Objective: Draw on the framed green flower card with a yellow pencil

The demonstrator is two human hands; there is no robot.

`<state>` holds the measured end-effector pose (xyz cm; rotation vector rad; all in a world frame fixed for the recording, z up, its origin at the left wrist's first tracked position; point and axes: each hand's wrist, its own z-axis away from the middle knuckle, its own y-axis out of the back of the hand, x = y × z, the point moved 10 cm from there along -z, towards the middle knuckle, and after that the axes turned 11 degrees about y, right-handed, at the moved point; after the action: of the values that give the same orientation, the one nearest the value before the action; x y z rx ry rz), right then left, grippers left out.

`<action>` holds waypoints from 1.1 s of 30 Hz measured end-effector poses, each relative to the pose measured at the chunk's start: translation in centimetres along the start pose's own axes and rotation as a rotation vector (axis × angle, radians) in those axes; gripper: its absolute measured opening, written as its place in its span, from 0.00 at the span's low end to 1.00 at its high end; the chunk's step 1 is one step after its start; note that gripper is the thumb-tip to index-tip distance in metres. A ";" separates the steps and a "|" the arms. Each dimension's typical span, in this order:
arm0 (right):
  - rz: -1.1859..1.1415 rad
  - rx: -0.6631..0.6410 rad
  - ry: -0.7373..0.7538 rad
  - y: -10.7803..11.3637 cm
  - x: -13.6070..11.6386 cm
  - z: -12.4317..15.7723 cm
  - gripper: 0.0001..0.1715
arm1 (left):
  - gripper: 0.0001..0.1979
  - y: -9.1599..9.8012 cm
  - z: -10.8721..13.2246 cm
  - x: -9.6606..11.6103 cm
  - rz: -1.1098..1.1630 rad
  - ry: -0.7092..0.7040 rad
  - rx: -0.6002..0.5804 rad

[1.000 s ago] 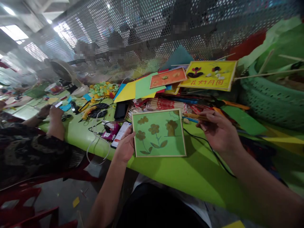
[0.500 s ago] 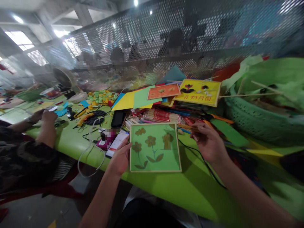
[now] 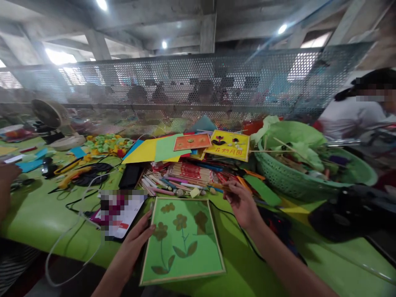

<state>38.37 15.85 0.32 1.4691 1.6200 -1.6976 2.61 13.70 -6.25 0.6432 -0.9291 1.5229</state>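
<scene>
My left hand (image 3: 139,233) grips the left edge of a green picture with a pale wooden frame (image 3: 185,262), its thumb over the front. Brown flower shapes with thin stems and leaves are on the green sheet, and a brown tree-like shape sits at its upper right. Beyond the frame's upper right corner, my right hand (image 3: 244,204) is closed in a pinch around a thin brown stick-like piece (image 3: 223,187); its exact kind is unclear. Just behind the frame lie several markers (image 3: 162,187) and a bundle of wooden sticks in red wrapping (image 3: 192,171).
A green basket (image 3: 287,181) full of scraps stands at the right. Coloured sheets (image 3: 145,152) and a yellow framed picture (image 3: 230,146) are stacked behind. A phone (image 3: 130,214), cables and a glue gun (image 3: 72,178) lie left. Another person's arm (image 3: 8,181) is at far left.
The view has swung up and to the right, so the framed picture appears lower and larger. Both hands keep their holds. A person at the far right has come into view.
</scene>
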 end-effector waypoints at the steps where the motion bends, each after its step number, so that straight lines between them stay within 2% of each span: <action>1: 0.004 -0.001 0.002 0.0 0.0 0.0 0.10 | 0.40 0.2 -0.1 0.3 -0.032 -0.041 -0.003; 11: 0.020 0.001 -0.007 0.4 0.8 0.2 0.08 | 0.37 1.6 -1.2 2.2 -0.425 -0.345 0.083; 18: 0.037 -0.003 -0.042 0.6 1.3 0.3 0.09 | 0.33 -0.1 -1.2 2.4 -0.734 -0.469 0.039; 22: 0.051 0.000 -0.046 0.6 1.2 0.3 0.09 | 0.31 -0.8 -0.8 2.4 -0.802 -0.511 0.031; 29: 0.082 0.044 -0.068 1.0 1.3 0.4 0.09 | 0.23 -1.6 0.0 2.7 -0.988 -0.604 0.101; 33: 0.099 0.044 -0.074 1.3 1.3 0.4 0.11 | 0.20 -1.2 0.2 2.8 -1.063 -0.646 0.163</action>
<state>38.73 15.68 -1.51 1.4637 1.4569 -1.7218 3.29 15.08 -3.57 1.5024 -0.7064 0.4204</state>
